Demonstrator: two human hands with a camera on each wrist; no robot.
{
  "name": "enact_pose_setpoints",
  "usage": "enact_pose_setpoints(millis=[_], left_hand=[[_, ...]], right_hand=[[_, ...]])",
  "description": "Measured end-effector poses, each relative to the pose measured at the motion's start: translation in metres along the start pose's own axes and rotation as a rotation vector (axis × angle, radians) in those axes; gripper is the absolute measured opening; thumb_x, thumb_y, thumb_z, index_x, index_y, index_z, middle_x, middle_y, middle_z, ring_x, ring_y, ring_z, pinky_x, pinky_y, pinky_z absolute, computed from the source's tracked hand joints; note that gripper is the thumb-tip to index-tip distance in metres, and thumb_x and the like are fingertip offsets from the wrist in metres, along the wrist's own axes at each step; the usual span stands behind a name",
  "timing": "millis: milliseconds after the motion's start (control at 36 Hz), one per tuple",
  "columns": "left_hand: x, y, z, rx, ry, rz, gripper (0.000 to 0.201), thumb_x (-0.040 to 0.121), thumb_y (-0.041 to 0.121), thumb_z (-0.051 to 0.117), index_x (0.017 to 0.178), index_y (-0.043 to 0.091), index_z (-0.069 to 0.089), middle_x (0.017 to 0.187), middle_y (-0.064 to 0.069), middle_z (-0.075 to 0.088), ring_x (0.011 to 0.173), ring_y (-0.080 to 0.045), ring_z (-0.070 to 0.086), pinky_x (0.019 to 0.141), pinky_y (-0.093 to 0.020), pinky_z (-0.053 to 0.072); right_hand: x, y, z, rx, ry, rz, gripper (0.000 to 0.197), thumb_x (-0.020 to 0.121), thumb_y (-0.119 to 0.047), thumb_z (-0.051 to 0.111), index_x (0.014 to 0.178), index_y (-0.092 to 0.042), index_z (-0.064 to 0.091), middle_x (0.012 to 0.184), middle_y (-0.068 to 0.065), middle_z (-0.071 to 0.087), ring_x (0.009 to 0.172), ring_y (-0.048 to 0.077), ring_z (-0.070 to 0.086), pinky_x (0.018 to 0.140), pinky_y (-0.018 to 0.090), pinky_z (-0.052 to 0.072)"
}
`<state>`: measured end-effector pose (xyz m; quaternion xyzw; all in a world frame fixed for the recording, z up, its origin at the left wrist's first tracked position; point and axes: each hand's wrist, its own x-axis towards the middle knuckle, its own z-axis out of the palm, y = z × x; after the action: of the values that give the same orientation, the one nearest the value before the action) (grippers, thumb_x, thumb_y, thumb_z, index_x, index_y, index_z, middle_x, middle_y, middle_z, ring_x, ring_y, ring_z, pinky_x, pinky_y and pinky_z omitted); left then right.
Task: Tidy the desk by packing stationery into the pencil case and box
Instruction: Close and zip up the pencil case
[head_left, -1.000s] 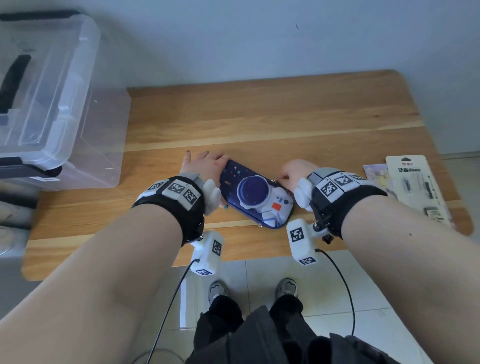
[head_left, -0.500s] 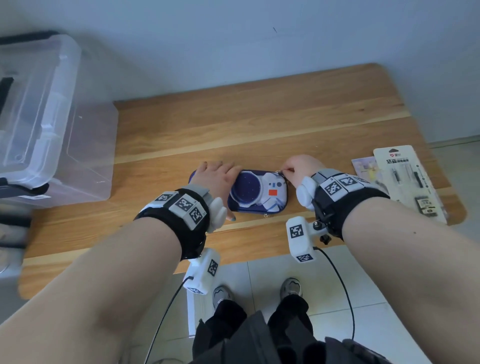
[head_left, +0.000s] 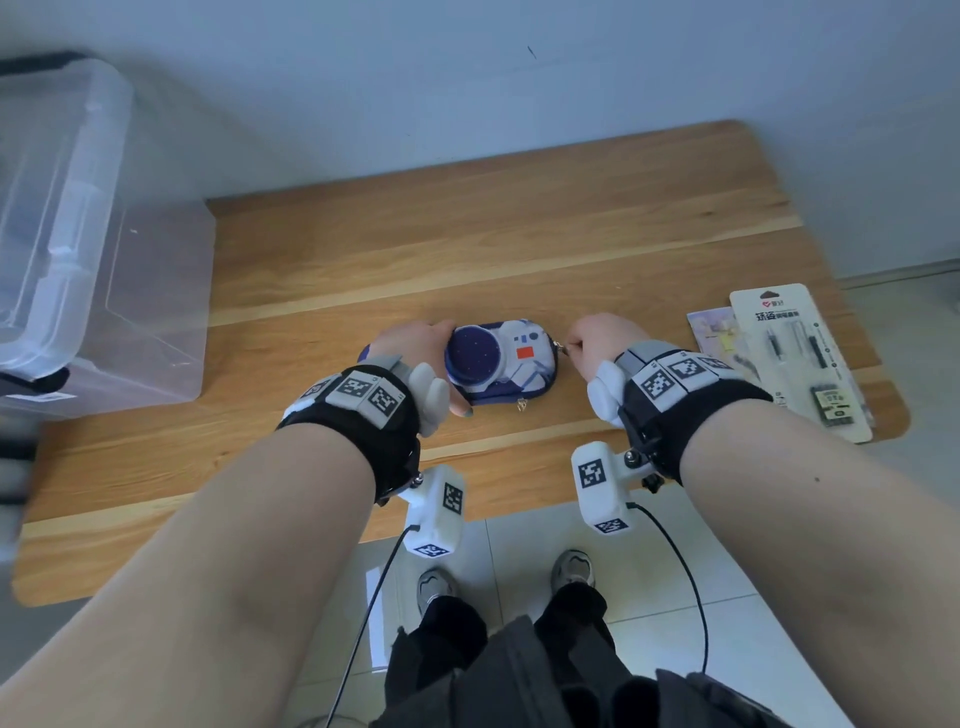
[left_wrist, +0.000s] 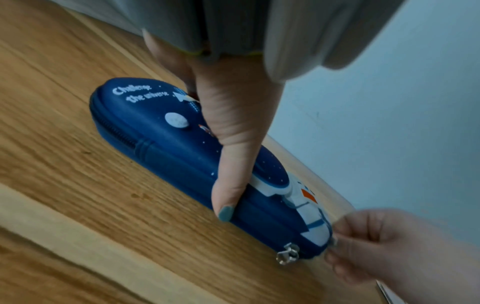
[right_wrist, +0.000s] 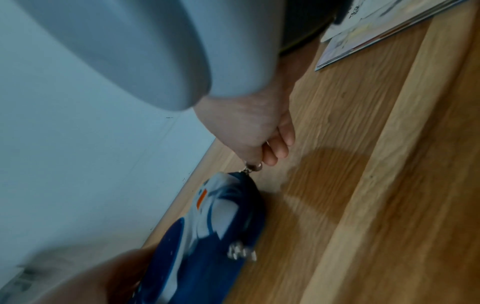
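I have the pencil case (head_left: 501, 361) lying flat near the front edge of the desk (head_left: 493, 249), about midway along it, lid up and apparently zipped. My left hand (head_left: 410, 343) clamps its left half, thumb hooked over the near side wall and fingers across the top. My right hand (head_left: 597, 343) is curled into a pinch on the zip pull (right_wrist: 251, 167) at the case's right end; a second zip pull (left_wrist: 287, 255) hangs free on the near side.

The case looks like a moulded shell: stiff enough to hold shape, light, and smooth enough, I judge, to skate on the wood unless I pin it down. So I keep the left hand pressing while the right draws the pull along the zip track, following the curve rather than yanking outwards.

The pen pack (head_left: 802, 358) lies by the desk's right edge, overlapping a card (head_left: 709, 327); flat and easy to lift by an edge. The clear box (head_left: 104, 291) stands at the left edge, its lid state unclear.
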<state>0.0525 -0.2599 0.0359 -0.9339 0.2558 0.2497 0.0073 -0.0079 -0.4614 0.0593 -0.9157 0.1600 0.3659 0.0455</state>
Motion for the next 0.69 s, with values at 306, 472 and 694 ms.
enact_pose_setpoints(millis=[306, 472, 694], left_hand=[[-0.067, -0.125, -0.041, -0.178, 0.096, -0.364, 0.074, 0.041, 0.060, 0.082, 0.098, 0.028, 0.046, 0.082, 0.008, 0.060, 0.081, -0.023, 0.061, 0.080, -0.044, 0.052], [-0.121, -0.193, -0.060, -0.212, 0.141, -0.514, 0.077, 0.043, 0.059, 0.083, 0.101, 0.027, 0.044, 0.086, 0.006, 0.060, 0.086, -0.025, 0.061, 0.081, -0.046, 0.052], [-0.202, -0.288, -0.068, -0.210, 0.220, -0.644, 0.085, 0.040, 0.058, 0.083, 0.110, 0.028, 0.046, 0.092, 0.008, 0.062, 0.083, -0.021, 0.061, 0.078, -0.043, 0.054]], right_hand=[[-0.035, -0.155, -0.036, -0.242, 0.143, -0.379, 0.031, 0.091, -0.021, 0.042, 0.063, -0.011, 0.053, 0.066, 0.003, 0.055, 0.063, 0.023, 0.053, 0.053, 0.026, 0.040], [-0.060, -0.248, -0.058, -0.401, 0.155, -0.535, 0.031, 0.092, -0.017, 0.040, 0.063, -0.010, 0.050, 0.066, 0.005, 0.052, 0.062, 0.022, 0.051, 0.051, 0.026, 0.038], [-0.091, -0.343, -0.078, -0.156, 0.323, -0.817, 0.038, 0.091, -0.047, 0.048, 0.082, -0.012, 0.059, 0.076, 0.004, 0.056, 0.067, 0.018, 0.051, 0.058, 0.027, 0.039]])
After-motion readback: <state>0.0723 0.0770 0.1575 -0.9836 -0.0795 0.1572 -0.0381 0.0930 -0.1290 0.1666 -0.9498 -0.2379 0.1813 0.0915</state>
